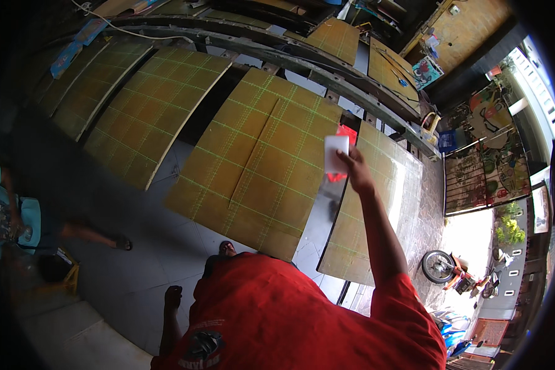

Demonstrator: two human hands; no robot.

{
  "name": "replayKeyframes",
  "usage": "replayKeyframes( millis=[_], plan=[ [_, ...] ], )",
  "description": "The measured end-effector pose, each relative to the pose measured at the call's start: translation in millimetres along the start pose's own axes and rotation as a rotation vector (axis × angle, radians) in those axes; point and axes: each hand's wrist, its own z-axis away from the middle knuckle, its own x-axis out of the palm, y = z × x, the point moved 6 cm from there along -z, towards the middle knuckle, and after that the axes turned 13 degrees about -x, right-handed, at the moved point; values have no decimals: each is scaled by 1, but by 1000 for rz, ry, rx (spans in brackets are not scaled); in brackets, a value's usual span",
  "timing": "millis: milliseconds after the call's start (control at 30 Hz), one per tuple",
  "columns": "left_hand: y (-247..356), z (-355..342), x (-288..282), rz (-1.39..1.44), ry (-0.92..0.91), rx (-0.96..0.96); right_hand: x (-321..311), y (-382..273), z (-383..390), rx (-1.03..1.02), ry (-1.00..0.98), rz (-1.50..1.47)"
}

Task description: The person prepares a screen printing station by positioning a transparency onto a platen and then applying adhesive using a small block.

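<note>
My right hand (355, 168) reaches out over the right edge of a large greenish-brown board (253, 154), gripping a flat white rectangular piece (335, 153) with slightly rounded corners. The thumb lies across its near face; the other fingers are mostly hidden behind it. Bright green grid lines and dotted rows cover the board, and a thin dark strip or groove (253, 154) runs lengthwise along it. Behind the white piece shows a bright red thing (349, 132), partly covered. Low at my side hangs my left hand (173, 298), dark, its fingers curled; their contents are hidden.
Similar gridded boards (148, 98) lean in a row to the left, and another glossy board (370, 203) is to the right. A long rail (259, 58) crosses behind them. At far left sits a person (12, 213). A motorcycle (450, 271) stands at right.
</note>
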Motion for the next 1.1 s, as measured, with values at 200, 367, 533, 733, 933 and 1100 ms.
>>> replayKeyframes(
  millis=[200, 367, 533, 733, 933, 1100],
  plan=[
    [-24, 45, 30, -141, -34, 55, -49, 17, -139, -327, -38, 1168],
    [-22, 90, 52, -49, -3, -26, -35, 60, -140, -155, -173, 1311],
    [-26, 82, 70, -92, -74, 47, -7, 64, -66, -373, -211, 1231],
    [-12, 37, 76, -169, -125, 215, 100, 24, 79, -279, -426, 1123],
    [37, 6, 65, -266, -127, 536, 128, -3, 135, -52, -595, 870],
    [46, -19, 47, 76, -217, 137, 71, -5, 60, 137, -332, 123]
  ],
)
